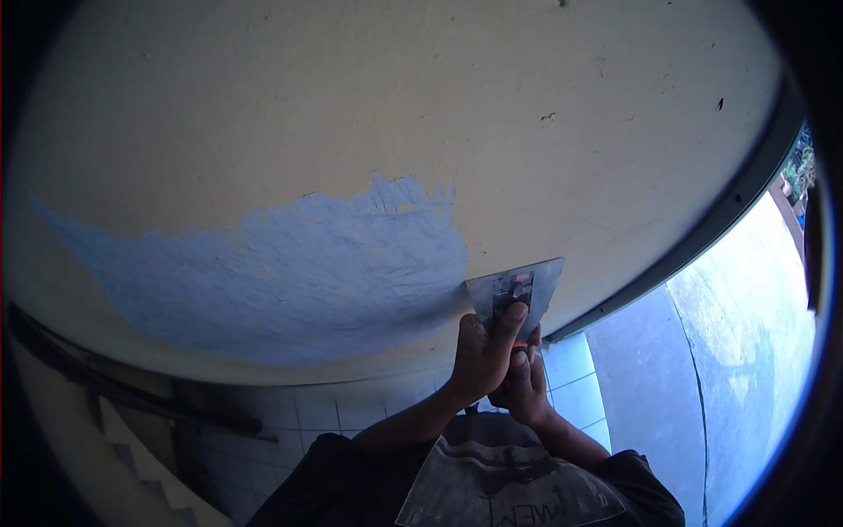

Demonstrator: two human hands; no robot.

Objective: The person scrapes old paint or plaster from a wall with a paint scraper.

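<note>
A wide metal scraper is held up in front of a cream-painted wall, its broad blade edge uppermost. My left hand is closed on the scraper, its thumb lying along the lower blade. Just below and to the right, my right hand is wrapped round the handle, of which only a bit of red shows. The blade's left corner is beside a large bluish-white patch with ragged edges on the wall. Whether the blade touches the wall I cannot tell.
A dark frame edge borders the wall on the right, with bright grey paving beyond. Pale floor tiles lie below the wall. A dark bar and a stepped, pale edge are at lower left.
</note>
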